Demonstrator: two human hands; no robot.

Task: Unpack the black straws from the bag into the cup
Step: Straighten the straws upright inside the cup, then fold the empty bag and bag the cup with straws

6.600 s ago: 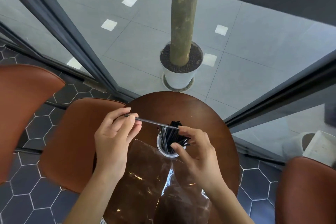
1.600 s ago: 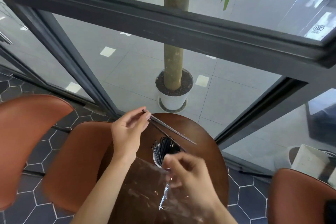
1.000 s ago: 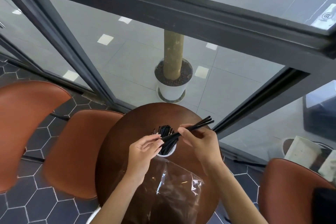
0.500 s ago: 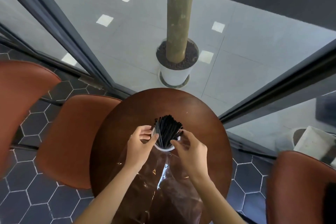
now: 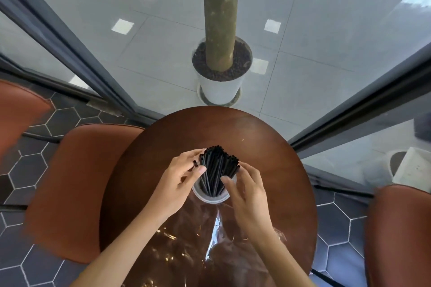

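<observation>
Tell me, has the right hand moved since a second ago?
Yes. The right hand came back toward the person, onto the straws in the cup.

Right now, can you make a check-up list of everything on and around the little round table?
Surface: round brown wooden table, glossy, bare at the far half.
Job's things: black straws stand bunched in a white cup; clear plastic bag lies flat and crinkled near the person.
Clutter: nothing seen.
Hands: left hand and right hand flank the bunch, fingers touching the straws; whether they grip cannot be told.
Cables: nothing seen.
Surroundings: brown chairs left and right, dark hexagon floor tiles, glass wall, potted tree trunk in a white pot outside.
</observation>
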